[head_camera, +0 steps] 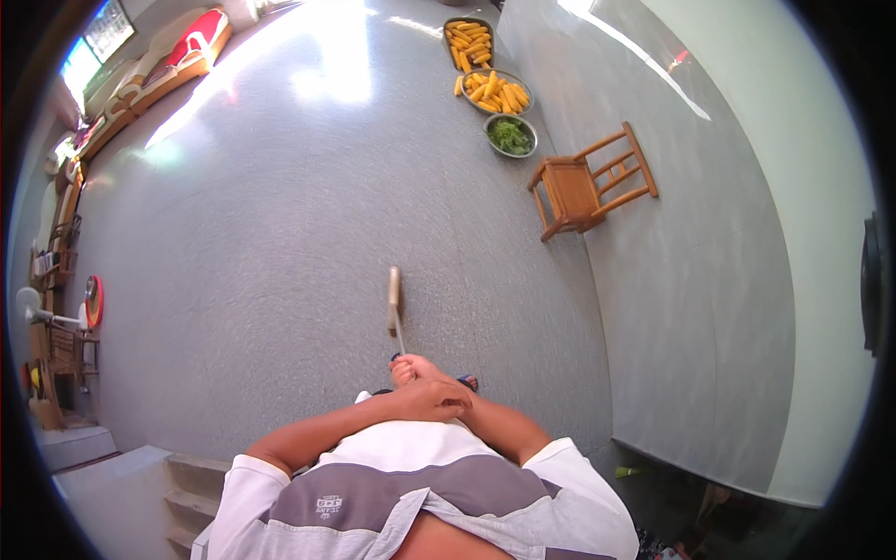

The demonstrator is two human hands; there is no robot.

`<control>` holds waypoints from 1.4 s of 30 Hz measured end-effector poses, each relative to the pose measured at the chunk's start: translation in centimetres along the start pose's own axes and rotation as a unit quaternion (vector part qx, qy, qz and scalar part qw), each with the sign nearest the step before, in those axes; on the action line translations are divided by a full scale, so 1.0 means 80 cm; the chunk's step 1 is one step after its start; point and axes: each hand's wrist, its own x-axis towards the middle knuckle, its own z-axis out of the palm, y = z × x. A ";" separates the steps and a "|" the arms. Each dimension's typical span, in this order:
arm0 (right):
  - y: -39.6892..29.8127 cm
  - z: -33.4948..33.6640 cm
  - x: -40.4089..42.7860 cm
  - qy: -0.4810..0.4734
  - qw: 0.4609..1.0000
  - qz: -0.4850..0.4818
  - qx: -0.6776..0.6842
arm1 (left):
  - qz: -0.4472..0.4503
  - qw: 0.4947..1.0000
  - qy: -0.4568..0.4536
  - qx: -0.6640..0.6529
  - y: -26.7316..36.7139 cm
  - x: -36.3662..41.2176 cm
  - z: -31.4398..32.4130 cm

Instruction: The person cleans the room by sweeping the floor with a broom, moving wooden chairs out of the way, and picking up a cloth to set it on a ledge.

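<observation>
My right hand (411,369) is closed around the thin metal pole (400,337) of a push broom or floor brush. Its long, narrow head (394,297) lies on the grey speckled floor in front of me, slightly blurred. My left hand (444,399) crosses over my right forearm near the wrist, its fingers loosely bent. Whether those fingers grip anything is hidden. One sandalled foot (469,382) shows just beyond my arms.
Along the right wall stand a wooden chair (570,189), a bowl of greens (511,136), a basin of corn cobs (497,92) and a corn-filled basket (469,43). A sofa (178,59) and a white fan (42,311) line the left. Steps (189,500) lie lower left.
</observation>
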 end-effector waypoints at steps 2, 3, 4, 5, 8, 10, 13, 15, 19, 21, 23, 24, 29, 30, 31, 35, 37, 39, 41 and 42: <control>-0.026 -0.008 -0.007 -0.066 0.994 0.041 0.071 | -0.004 0.999 0.023 -0.033 0.001 0.001 -0.004; -0.036 -0.013 -0.011 -0.061 0.995 0.030 0.071 | 0.008 0.999 0.024 -0.034 0.005 0.000 -0.007; -0.041 -0.014 -0.019 -0.047 0.997 -0.023 0.059 | 0.020 0.999 0.025 -0.035 0.008 0.000 -0.011; -0.044 -0.016 -0.026 -0.046 0.997 -0.020 0.054 | 0.021 0.999 0.030 -0.032 0.008 0.000 -0.013; -0.028 -0.005 -0.046 -0.025 0.996 -0.063 0.052 | -0.005 1.000 0.012 -0.019 0.006 -0.008 -0.015; -0.014 0.010 -0.068 -0.012 0.994 -0.084 0.071 | 0.012 1.000 0.001 -0.023 0.004 -0.008 -0.014; 0.001 0.026 -0.101 0.003 0.989 -0.117 0.089 | 0.019 0.999 -0.002 -0.030 0.012 -0.010 -0.015; 0.010 0.034 -0.113 0.081 0.983 -0.146 0.080 | 0.019 1.000 -0.007 -0.018 0.012 -0.011 -0.016; 0.012 0.014 -0.092 0.163 0.974 -0.155 0.014 | 0.014 1.000 -0.018 -0.010 0.011 -0.018 -0.015; 0.028 0.013 -0.077 0.253 0.940 -0.163 -0.163 | 0.021 0.999 -0.012 -0.021 0.002 -0.023 -0.011; 0.046 0.023 -0.061 0.348 0.842 -0.163 -0.379 | 0.030 0.999 -0.009 -0.031 -0.003 -0.030 -0.008; 0.055 0.025 -0.048 0.341 0.838 -0.155 -0.397 | 0.048 0.999 0.021 0.009 -0.004 -0.035 -0.006; 0.049 0.011 0.007 0.154 0.973 -0.071 -0.156 | -0.057 0.998 0.014 0.032 0.008 -0.045 -0.015; 0.041 0.013 0.015 0.107 0.989 -0.051 -0.083 | -0.003 0.998 0.043 0.055 0.001 -0.047 -0.013; 0.034 0.014 0.016 0.061 0.997 -0.030 -0.020 | 0.000 0.998 0.039 0.057 -0.005 -0.048 -0.008; 0.005 0.019 -0.006 -0.024 0.996 -0.029 0.080 | 0.031 0.999 0.028 -0.018 -0.009 -0.037 -0.002; -0.006 0.015 -0.026 -0.032 0.994 -0.051 0.094 | 0.043 0.999 0.020 -0.019 -0.002 -0.031 -0.003; -0.018 0.008 -0.051 -0.033 0.993 -0.080 0.079 | 0.044 0.999 -0.001 -0.027 0.006 -0.028 -0.004; -0.029 -0.002 -0.084 -0.030 0.992 -0.105 0.064 | 0.038 0.999 -0.008 -0.029 0.015 -0.022 -0.005; -0.033 -0.005 -0.101 -0.037 0.990 -0.123 0.063 | 0.032 0.999 -0.014 -0.031 0.017 -0.019 -0.005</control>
